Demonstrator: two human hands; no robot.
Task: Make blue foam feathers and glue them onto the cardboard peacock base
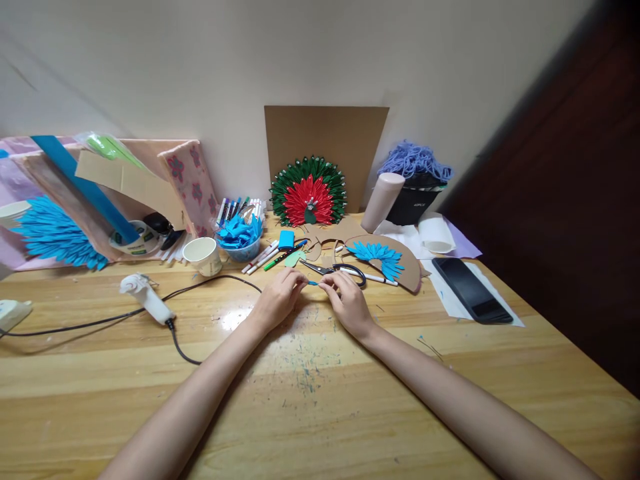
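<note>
My left hand [278, 298] and my right hand [346, 301] meet over the middle of the wooden table [310, 400], both pinching a small blue paper piece [313, 283] between their fingertips. Just beyond them lie black-handled scissors [336, 269]. Behind the scissors is a brown cardboard half-circle [400, 259] with blue paper petals [376, 256] stuck on it. A bowl of folded blue paper pieces [241, 237] stands to the left of that.
A glue gun [145, 297] with a black cord lies at the left, a paper cup [203, 256] beyond it. Markers [265, 256], a red-and-green paper peacock fan [309, 192] against cardboard, a phone [472, 289] on paper, rolled paper, and a bin with purple yarn [415, 163] fill the back.
</note>
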